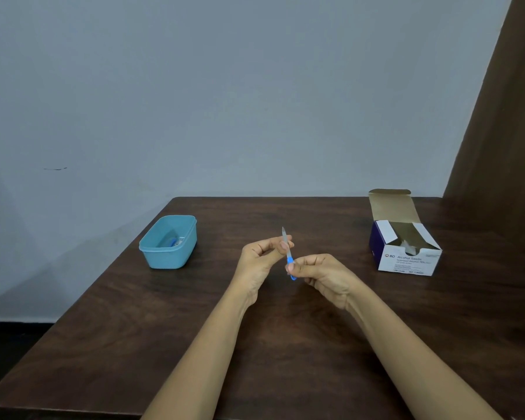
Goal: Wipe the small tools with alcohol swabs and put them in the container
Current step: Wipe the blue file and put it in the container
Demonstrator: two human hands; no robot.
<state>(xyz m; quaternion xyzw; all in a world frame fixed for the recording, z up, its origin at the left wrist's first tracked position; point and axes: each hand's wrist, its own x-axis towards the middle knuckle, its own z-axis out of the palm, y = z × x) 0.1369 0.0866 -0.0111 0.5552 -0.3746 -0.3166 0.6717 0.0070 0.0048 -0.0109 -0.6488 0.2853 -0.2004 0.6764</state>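
A thin nail file (pixel 286 250) with a grey blade and a blue handle is held nearly upright above the middle of the table. My left hand (pixel 262 257) pinches its blade partway up. My right hand (pixel 322 272) grips the blue handle at the lower end. Whether a swab is between my fingers I cannot tell. A light-blue plastic container (pixel 152 256) stands open at the left of the table, with a small blue-and-silver tool lying inside it. An open box of alcohol swabs (pixel 406 262) stands at the right.
The dark wooden table (pixel 164 344) has its left edge running diagonally close to the container. A pale wall stands behind it and a brown curtain (pixel 503 131) hangs at the right, beside the box.
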